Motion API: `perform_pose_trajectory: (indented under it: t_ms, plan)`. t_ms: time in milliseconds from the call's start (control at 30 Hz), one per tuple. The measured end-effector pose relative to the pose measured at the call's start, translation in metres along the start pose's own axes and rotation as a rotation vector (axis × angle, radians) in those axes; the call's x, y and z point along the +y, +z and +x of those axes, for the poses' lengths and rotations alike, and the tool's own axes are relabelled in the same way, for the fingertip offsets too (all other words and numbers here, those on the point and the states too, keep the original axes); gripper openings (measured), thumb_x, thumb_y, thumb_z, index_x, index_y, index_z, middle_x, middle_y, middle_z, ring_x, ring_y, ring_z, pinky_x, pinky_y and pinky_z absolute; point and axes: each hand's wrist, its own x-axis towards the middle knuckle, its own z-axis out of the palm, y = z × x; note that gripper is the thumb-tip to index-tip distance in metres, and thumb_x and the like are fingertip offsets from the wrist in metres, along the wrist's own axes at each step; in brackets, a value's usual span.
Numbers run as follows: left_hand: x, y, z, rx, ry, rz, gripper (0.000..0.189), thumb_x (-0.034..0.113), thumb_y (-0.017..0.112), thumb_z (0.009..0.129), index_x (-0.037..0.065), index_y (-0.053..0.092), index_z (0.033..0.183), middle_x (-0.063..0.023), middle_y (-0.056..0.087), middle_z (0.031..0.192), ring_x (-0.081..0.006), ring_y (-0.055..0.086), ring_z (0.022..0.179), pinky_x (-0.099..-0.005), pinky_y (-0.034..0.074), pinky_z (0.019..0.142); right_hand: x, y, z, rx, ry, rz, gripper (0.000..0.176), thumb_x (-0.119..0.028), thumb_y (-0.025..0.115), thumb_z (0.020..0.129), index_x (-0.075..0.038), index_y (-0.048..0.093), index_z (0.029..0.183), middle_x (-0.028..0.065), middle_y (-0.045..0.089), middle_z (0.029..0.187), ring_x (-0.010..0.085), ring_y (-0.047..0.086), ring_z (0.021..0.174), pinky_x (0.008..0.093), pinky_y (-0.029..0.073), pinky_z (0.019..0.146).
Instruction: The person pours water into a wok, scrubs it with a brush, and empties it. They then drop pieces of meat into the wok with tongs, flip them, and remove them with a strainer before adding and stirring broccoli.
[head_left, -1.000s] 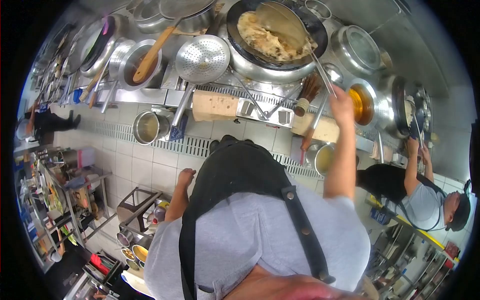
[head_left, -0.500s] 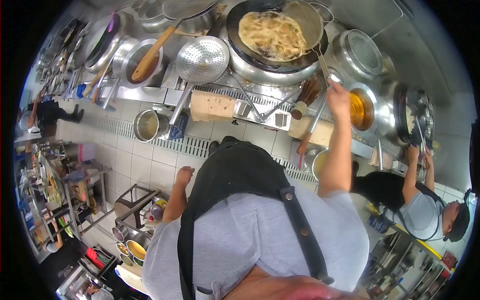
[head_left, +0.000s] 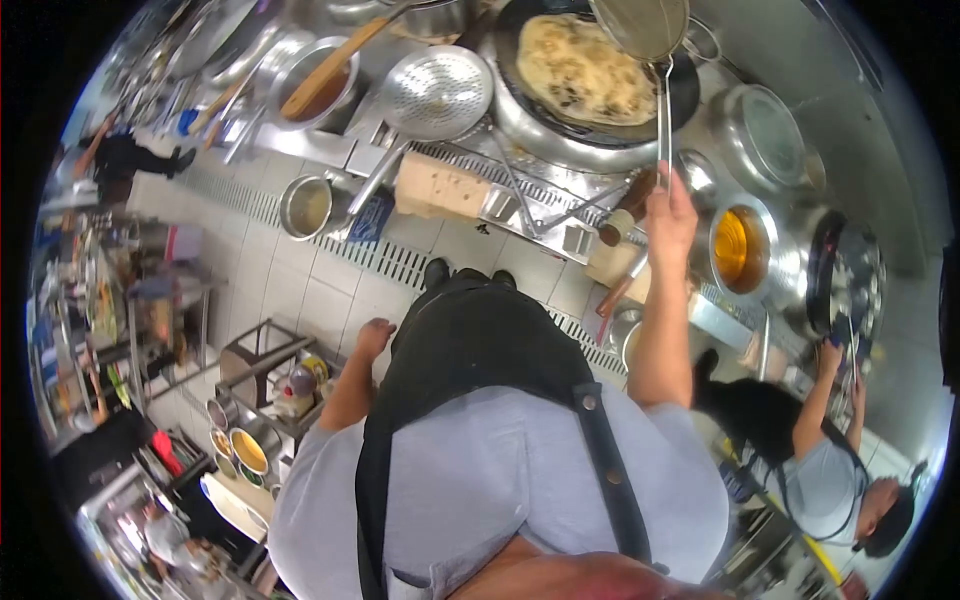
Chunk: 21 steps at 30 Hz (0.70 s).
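My right hand [head_left: 671, 215] is closed around the long wire handle of a mesh skimmer [head_left: 645, 22]. The skimmer's round head is over the far right rim of a dark wok [head_left: 517, 78]. Inside the wok lies a flat, browned pancake [head_left: 585, 75], pale with dark patches. Below my right hand, a brown-handled utensil [head_left: 622, 288] rests along the stove's front edge. My left hand [head_left: 374, 337] hangs low by my side, away from the stove, its fingers curled with nothing visible in them.
A perforated ladle [head_left: 437, 92] lies left of the wok, near a pot [head_left: 305, 95] with a wooden-handled tool across it. On the right are a pot of amber oil [head_left: 738, 245] and a lidded pot [head_left: 765, 135]. A co-worker [head_left: 815, 470] handles another wok nearby.
The skimmer has moved from the wok's right side toward its far right rim. The pancake's top looks drier and more browned. My view has shifted slightly; my left hand stays low.
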Motion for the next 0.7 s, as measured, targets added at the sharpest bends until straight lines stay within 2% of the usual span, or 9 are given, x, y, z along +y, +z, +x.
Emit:
perform_pose_trajectory:
  t_ms: [67, 100, 200, 300, 433, 533, 600, 633, 700]
  plan:
    - [0.014, -0.008, 0.000, 0.030, -0.275, -0.436, 0.025, 0.028, 0.061, 0.092, 0.008, 0.072, 0.102, -0.0198, 0.070, 0.113, -0.0361, 0.065, 0.110, -0.0465, 0.053, 0.094, -0.025, 0.034, -0.023, -0.138, 0.198, 0.280, 0.042, -0.009, 0.057, 0.100, -0.012, 0.057, 0.142, -0.0076, 0.049, 0.070, -0.0004, 0.033, 0.050, 0.0176, 0.023, 0.044]
    - [0.013, -0.009, 0.001, 0.037, -0.284, -0.439, 0.025, 0.028, 0.061, 0.092, 0.008, 0.072, 0.102, -0.0198, 0.070, 0.113, -0.0361, 0.065, 0.110, -0.0465, 0.053, 0.094, -0.016, 0.051, -0.032, -0.227, 0.178, 0.321, 0.041, -0.010, 0.057, 0.101, -0.013, 0.055, 0.142, -0.0073, 0.049, 0.069, 0.0010, 0.035, 0.050, 0.0181, 0.025, 0.042]
    - [0.006, -0.015, 0.007, 0.004, -0.345, -0.417, 0.029, 0.029, 0.060, 0.093, 0.006, 0.072, 0.106, -0.0197, 0.070, 0.116, -0.0347, 0.064, 0.113, -0.0453, 0.052, 0.096, -0.015, 0.106, -0.077, -0.396, 0.428, 0.524, 0.040, -0.008, 0.056, 0.100, -0.010, 0.056, 0.140, -0.0029, 0.051, 0.072, 0.0039, 0.037, 0.050, 0.0206, 0.029, 0.042]
    - [0.002, -0.033, 0.004, 0.127, -0.410, -0.604, 0.035, 0.031, 0.061, 0.093, 0.002, 0.071, 0.111, -0.0197, 0.070, 0.117, -0.0343, 0.065, 0.112, -0.0434, 0.053, 0.093, 0.008, 0.145, -0.106, -0.498, 0.498, 0.540, 0.039, -0.007, 0.055, 0.100, -0.008, 0.055, 0.139, -0.0006, 0.052, 0.073, 0.0057, 0.038, 0.049, 0.0219, 0.031, 0.042]
    - [-0.037, -0.020, 0.011, 0.111, -0.196, -0.477, 0.032, 0.028, 0.063, 0.090, 0.004, 0.071, 0.110, -0.0186, 0.070, 0.114, -0.0323, 0.066, 0.107, -0.0421, 0.054, 0.090, 0.021, 0.189, -0.120, -0.548, 0.570, 0.497, 0.038, -0.007, 0.054, 0.101, -0.005, 0.054, 0.139, 0.0012, 0.051, 0.072, 0.0076, 0.039, 0.047, 0.0238, 0.030, 0.041]
    - [-0.034, -0.049, -0.003, 0.073, -0.118, -0.267, 0.020, 0.025, 0.062, 0.090, 0.010, 0.071, 0.100, -0.0146, 0.071, 0.095, -0.0326, 0.067, 0.099, -0.0453, 0.055, 0.083, 0.030, 0.229, -0.124, -0.547, 0.551, 0.441, 0.037, -0.011, 0.054, 0.102, -0.005, 0.054, 0.139, 0.0017, 0.053, 0.073, 0.0095, 0.045, 0.051, 0.0258, 0.035, 0.044]
    - [-0.066, -0.023, -0.010, 0.212, 0.144, -0.153, 0.019, 0.026, 0.060, 0.093, 0.009, 0.069, 0.093, -0.0142, 0.068, 0.086, -0.0350, 0.066, 0.095, -0.0475, 0.054, 0.080, 0.057, 0.253, -0.125, -0.700, 0.541, 0.311, 0.037, -0.019, 0.058, 0.101, -0.005, 0.056, 0.135, 0.0089, 0.065, 0.084, 0.0167, 0.060, 0.066, 0.0315, 0.051, 0.056]
    - [-0.070, -0.026, -0.016, 0.220, 0.121, -0.233, 0.020, 0.026, 0.060, 0.095, 0.008, 0.069, 0.091, -0.0143, 0.069, 0.088, -0.0356, 0.066, 0.093, -0.0480, 0.054, 0.078, 0.064, 0.252, -0.124, -0.671, 0.537, 0.312, 0.037, -0.019, 0.058, 0.101, -0.005, 0.056, 0.135, 0.0089, 0.065, 0.084, 0.0167, 0.060, 0.066, 0.0315, 0.051, 0.056]
    - [-0.083, -0.029, -0.027, 0.221, 0.110, -0.310, 0.021, 0.026, 0.059, 0.096, 0.008, 0.069, 0.090, -0.0144, 0.069, 0.090, -0.0361, 0.067, 0.092, -0.0484, 0.053, 0.077, 0.071, 0.247, -0.124, -0.867, 0.030, -0.139, 0.044, -0.026, 0.063, 0.099, -0.002, 0.057, 0.136, 0.0087, 0.070, 0.093, 0.0164, 0.064, 0.071, 0.0336, 0.055, 0.069]
